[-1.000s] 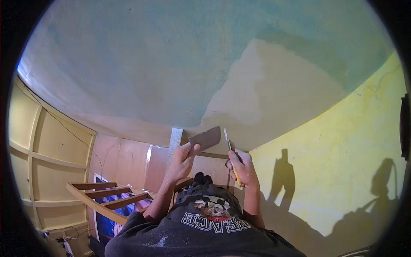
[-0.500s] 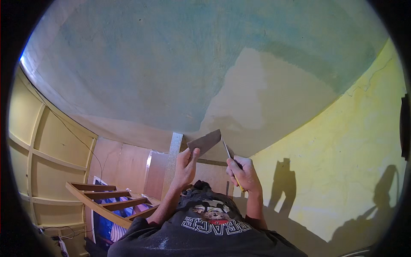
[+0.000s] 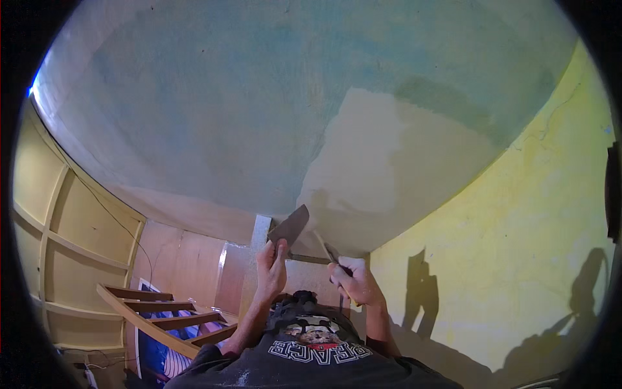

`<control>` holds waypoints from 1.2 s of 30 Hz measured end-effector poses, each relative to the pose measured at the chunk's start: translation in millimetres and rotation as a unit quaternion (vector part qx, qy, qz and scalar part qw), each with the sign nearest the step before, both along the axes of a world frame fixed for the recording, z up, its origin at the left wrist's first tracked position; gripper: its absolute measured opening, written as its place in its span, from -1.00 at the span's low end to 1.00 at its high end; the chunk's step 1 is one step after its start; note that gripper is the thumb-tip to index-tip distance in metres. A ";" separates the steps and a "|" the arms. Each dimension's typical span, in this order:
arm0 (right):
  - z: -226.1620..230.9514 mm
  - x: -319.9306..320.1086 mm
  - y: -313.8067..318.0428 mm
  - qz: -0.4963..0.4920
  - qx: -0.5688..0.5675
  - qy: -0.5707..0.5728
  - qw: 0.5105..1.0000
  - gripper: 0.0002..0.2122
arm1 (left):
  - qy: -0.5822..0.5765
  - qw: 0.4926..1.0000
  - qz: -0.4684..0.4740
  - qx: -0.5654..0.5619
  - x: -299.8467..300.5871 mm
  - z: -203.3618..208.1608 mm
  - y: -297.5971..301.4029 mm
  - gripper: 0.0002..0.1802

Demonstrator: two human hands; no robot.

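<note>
My left hand (image 3: pixel 271 272) is closed around the lower end of a flat, dark scraper plate (image 3: pixel 290 227), held tilted up with my thumb on its face. To its right, my right hand (image 3: pixel 358 282) grips a putty knife (image 3: pixel 322 242) with a thin blade and a yellow handle end. The blade points up and left, a small gap away from the plate. Beyond both tools spreads a large blue-green surface (image 3: pixel 214 110) with a smooth pale coated patch (image 3: pixel 366 146). Neither tool clearly touches it.
A brown wooden ladder (image 3: pixel 146 318) leans at lower left, beside a grey speckled post (image 3: pixel 261 227). A cream panelled wall (image 3: pixel 84 227) with a loose dark cable stands on the left. The yellow wall (image 3: pixel 505 240) at right carries shadows and a crack.
The plate has turned more upright, and the knife blade has come away from its edge. Both hands sit slightly lower and further left, while the whole view has shifted a little.
</note>
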State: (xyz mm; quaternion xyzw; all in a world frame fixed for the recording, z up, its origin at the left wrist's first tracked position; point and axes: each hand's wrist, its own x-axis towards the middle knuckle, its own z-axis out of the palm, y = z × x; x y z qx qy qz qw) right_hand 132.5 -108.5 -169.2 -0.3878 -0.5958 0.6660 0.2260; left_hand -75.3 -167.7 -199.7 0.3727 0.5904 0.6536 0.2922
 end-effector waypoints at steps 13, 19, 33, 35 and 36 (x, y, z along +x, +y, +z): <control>-6.7 9.6 -9.8 -0.142 0.020 0.039 0.989 -0.64 | 0.086 0.988 -0.120 -0.041 -5.8 -9.8 -4.3 -0.67; -26.6 -5.9 -51.1 -0.154 0.129 -0.033 0.979 -0.63 | -0.001 0.991 -0.128 0.044 11.9 -1.3 8.5 -0.67; -70.3 1.4 -45.0 -0.086 0.292 -0.240 0.922 -0.66 | -0.066 0.977 -0.196 0.044 -5.3 16.1 16.3 -0.63; -62.2 0.6 -39.9 -0.071 0.308 -0.234 0.920 -0.69 | -0.052 0.972 -0.221 0.059 -18.6 10.0 17.1 -0.62; -34.4 -0.4 -40.2 -0.040 0.196 -0.188 0.962 -0.70 | -0.006 0.965 -0.259 0.026 -26.0 11.2 15.1 -0.63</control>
